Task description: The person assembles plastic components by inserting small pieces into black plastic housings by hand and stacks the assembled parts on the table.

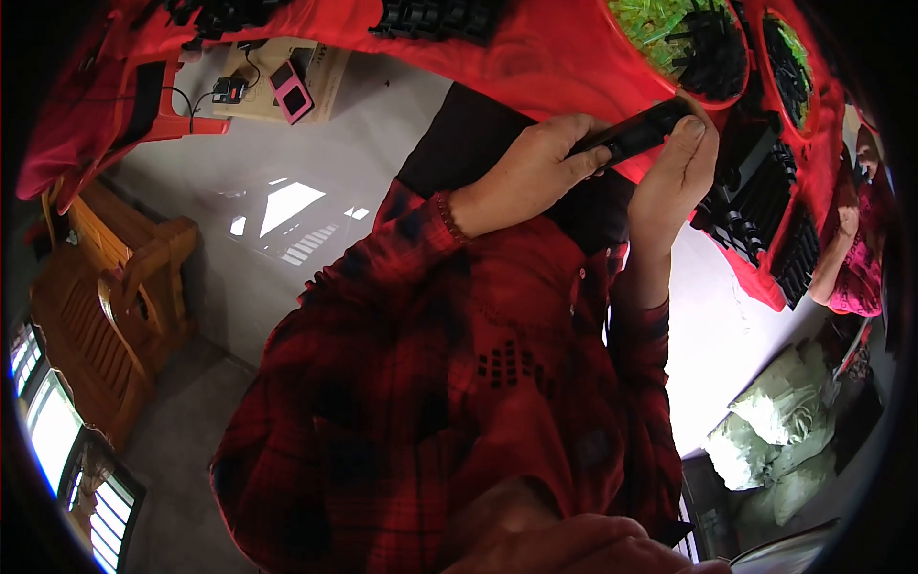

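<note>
A black, elongated plastic piece [639,134] is held between my two hands at the edge of the red-covered table. My left hand [540,174] grips its left end, with fingers wrapped round it and the thumb along the near side. My right hand [677,170] is closed at the other end, the thumb pressed on top near the tip. Just beyond the right hand stands a round red-rimmed basin [745,84] of bright green and black small pieces. What the fingers cover on the underside is hidden.
Rows of black plastic parts [755,206] lie on the red cloth [535,57] to the right; more black parts [435,17] lie at the far edge. A second basin [815,120] stands at far right, near another person's arm [843,234]. A red chair [177,120], cardboard box [330,77] and wooden bench [115,306] are left.
</note>
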`<act>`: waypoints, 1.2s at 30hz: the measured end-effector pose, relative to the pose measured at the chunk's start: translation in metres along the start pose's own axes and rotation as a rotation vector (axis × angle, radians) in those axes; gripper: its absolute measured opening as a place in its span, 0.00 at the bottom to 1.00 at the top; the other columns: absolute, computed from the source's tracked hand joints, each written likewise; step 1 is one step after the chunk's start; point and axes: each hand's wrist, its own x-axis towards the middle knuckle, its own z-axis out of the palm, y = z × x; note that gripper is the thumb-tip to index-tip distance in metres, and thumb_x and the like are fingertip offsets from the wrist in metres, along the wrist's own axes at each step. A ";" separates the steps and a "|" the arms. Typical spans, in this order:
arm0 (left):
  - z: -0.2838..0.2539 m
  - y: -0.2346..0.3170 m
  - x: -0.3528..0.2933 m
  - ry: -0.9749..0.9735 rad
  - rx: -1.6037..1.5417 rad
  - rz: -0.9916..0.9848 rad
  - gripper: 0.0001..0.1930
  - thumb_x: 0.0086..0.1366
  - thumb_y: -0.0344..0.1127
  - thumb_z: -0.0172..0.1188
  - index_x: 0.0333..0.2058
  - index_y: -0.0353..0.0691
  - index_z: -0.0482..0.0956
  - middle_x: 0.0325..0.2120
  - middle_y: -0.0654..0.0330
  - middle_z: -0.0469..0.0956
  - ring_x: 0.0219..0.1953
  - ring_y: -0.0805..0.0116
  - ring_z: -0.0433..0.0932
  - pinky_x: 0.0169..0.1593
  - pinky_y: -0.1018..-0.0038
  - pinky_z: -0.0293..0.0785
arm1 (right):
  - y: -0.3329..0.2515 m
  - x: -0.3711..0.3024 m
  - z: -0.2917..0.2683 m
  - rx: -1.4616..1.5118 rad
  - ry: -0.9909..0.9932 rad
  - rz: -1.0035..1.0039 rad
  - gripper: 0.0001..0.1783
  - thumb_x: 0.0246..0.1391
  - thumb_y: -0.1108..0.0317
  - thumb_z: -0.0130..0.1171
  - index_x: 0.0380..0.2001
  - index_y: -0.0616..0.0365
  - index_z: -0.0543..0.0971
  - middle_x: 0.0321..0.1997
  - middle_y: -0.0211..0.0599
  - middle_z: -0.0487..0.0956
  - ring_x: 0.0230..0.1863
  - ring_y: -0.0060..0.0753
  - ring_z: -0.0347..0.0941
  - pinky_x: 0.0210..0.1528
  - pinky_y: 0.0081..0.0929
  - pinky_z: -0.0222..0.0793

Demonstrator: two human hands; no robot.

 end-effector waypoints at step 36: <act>0.002 -0.005 -0.006 0.143 -0.052 -0.142 0.13 0.68 0.40 0.63 0.37 0.34 0.81 0.26 0.64 0.80 0.26 0.80 0.76 0.29 0.82 0.72 | -0.004 -0.020 0.010 -0.162 0.033 -0.167 0.17 0.70 0.68 0.41 0.52 0.68 0.71 0.36 0.42 0.75 0.36 0.35 0.68 0.46 0.32 0.63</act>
